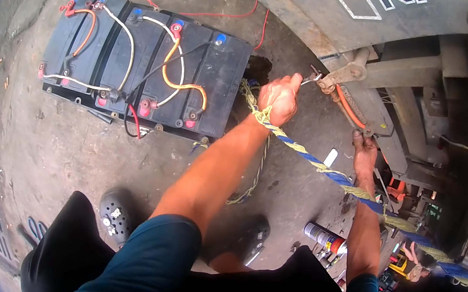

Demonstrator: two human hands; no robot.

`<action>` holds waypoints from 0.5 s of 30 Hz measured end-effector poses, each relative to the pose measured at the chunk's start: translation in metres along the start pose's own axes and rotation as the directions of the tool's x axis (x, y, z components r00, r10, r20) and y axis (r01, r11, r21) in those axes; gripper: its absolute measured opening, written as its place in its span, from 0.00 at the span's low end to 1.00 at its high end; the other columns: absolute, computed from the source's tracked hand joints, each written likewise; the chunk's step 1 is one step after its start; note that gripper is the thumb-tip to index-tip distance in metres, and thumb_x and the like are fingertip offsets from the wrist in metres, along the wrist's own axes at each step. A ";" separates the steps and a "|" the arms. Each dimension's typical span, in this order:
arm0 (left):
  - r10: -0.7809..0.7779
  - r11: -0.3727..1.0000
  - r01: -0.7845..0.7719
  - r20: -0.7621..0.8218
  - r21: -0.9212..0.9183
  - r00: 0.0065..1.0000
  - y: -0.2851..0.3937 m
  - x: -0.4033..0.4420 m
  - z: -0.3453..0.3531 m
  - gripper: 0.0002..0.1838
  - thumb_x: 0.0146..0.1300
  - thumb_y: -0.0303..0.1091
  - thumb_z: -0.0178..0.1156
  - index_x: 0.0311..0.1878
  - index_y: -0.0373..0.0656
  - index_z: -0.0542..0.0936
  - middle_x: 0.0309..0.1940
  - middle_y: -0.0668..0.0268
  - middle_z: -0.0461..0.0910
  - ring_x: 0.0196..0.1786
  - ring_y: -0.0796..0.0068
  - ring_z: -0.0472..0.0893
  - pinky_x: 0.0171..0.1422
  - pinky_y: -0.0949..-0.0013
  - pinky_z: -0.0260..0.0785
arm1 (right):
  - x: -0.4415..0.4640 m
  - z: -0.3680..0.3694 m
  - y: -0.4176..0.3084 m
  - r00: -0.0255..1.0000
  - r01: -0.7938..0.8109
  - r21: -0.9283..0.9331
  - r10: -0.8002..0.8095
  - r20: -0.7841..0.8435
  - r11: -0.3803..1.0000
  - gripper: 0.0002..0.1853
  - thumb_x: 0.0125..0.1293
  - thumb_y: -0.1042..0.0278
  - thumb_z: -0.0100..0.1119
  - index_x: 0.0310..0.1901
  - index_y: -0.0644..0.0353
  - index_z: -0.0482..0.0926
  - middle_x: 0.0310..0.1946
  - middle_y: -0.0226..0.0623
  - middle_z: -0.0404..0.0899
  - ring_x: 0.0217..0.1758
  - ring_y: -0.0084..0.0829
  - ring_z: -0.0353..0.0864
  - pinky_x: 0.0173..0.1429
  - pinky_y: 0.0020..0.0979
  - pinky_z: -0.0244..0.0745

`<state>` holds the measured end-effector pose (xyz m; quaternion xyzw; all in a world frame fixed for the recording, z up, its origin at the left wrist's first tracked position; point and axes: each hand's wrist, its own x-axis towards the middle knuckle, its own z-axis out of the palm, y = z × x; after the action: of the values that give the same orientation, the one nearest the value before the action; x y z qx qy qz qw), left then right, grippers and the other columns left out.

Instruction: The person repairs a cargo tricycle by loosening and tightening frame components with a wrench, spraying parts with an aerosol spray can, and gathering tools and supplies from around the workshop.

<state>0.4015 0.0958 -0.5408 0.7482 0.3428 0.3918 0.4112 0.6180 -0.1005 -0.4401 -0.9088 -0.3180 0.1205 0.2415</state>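
My left hand (279,99) is closed around a slim metal tool (310,80), whose exposed end sits beside the rusty linkage (342,74) under the machine panel. My right hand (365,155) is at the lower end of the orange-edged bar (350,108); I cannot tell whether its fingers clamp it. Handling: the tool should be light and rigid; hold it by the shank. The bar is probably stiff and heavy, possibly greasy; support it at its ends. Containers: the spray can (324,238) lies on the floor, contents hidden; the battery pack (154,68) contains cabled black batteries.
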 end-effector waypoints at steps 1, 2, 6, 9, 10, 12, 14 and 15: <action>-0.014 1.000 0.014 0.045 0.009 0.999 0.002 0.000 -0.006 0.09 0.53 0.25 0.54 0.39 0.40 0.71 0.30 0.50 0.79 0.37 0.46 0.81 0.40 0.48 0.72 | 0.004 0.000 0.008 1.000 0.012 -0.045 -0.012 0.003 0.999 0.22 0.65 0.50 0.60 0.42 0.66 0.80 0.35 0.35 0.79 0.40 0.29 0.75 0.50 0.33 0.67; -0.078 0.997 0.075 0.142 0.027 0.987 0.007 -0.002 -0.012 0.09 0.53 0.25 0.54 0.39 0.39 0.71 0.31 0.49 0.80 0.37 0.45 0.81 0.41 0.47 0.72 | 0.007 0.000 0.016 1.000 0.022 -0.089 -0.022 0.009 0.996 0.24 0.65 0.50 0.59 0.47 0.68 0.82 0.39 0.41 0.84 0.43 0.32 0.79 0.53 0.36 0.70; -0.266 0.963 0.224 0.379 0.152 0.887 0.040 0.003 -0.036 0.15 0.52 0.26 0.54 0.45 0.37 0.72 0.32 0.46 0.82 0.37 0.44 0.83 0.42 0.47 0.73 | 0.005 -0.004 0.010 1.000 -0.014 -0.131 0.016 0.016 0.991 0.26 0.65 0.48 0.59 0.51 0.64 0.81 0.45 0.47 0.83 0.49 0.36 0.80 0.57 0.37 0.68; -0.077 0.980 -0.027 0.503 0.196 0.861 0.055 0.014 -0.046 0.13 0.54 0.28 0.55 0.41 0.32 0.77 0.27 0.47 0.81 0.33 0.48 0.83 0.41 0.52 0.73 | 0.007 -0.005 0.013 0.999 -0.030 -0.200 0.033 0.013 0.979 0.27 0.65 0.45 0.57 0.54 0.61 0.80 0.45 0.50 0.83 0.50 0.37 0.80 0.57 0.38 0.68; 0.124 0.954 -0.270 0.644 0.132 0.754 0.048 0.031 -0.046 0.12 0.54 0.29 0.56 0.39 0.31 0.78 0.27 0.44 0.81 0.32 0.46 0.82 0.41 0.53 0.74 | 0.006 -0.007 0.007 0.999 -0.027 -0.226 0.035 0.029 0.974 0.28 0.64 0.42 0.56 0.55 0.59 0.80 0.44 0.52 0.82 0.50 0.39 0.80 0.56 0.38 0.68; 0.367 0.811 -0.579 0.697 0.085 0.616 0.051 0.036 -0.062 0.12 0.54 0.28 0.55 0.33 0.28 0.81 0.29 0.43 0.81 0.31 0.47 0.81 0.38 0.58 0.73 | 0.009 -0.010 0.015 0.995 0.094 -0.312 -0.084 0.047 0.945 0.29 0.64 0.42 0.56 0.56 0.59 0.79 0.45 0.52 0.82 0.51 0.40 0.80 0.56 0.38 0.68; -0.141 0.955 0.268 0.599 -0.127 0.788 0.087 0.026 -0.091 0.12 0.55 0.28 0.53 0.36 0.28 0.81 0.29 0.45 0.81 0.30 0.51 0.81 0.37 0.60 0.71 | -0.012 -0.008 -0.025 0.998 0.062 -0.273 -0.068 -0.011 0.960 0.30 0.64 0.41 0.56 0.56 0.60 0.78 0.46 0.51 0.82 0.52 0.43 0.80 0.57 0.38 0.68; -0.407 0.722 0.645 0.600 -0.250 0.688 0.099 0.021 -0.097 0.13 0.56 0.27 0.52 0.37 0.28 0.81 0.30 0.46 0.81 0.30 0.53 0.81 0.36 0.60 0.70 | -0.006 -0.009 -0.011 0.999 0.033 -0.260 -0.030 0.016 0.965 0.30 0.64 0.41 0.56 0.56 0.60 0.78 0.46 0.51 0.82 0.52 0.43 0.79 0.58 0.38 0.68</action>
<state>0.3456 0.1052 -0.4126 0.5737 0.3296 0.1096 0.7418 0.6107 -0.1001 -0.4265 -0.9267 -0.3470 0.0794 0.1203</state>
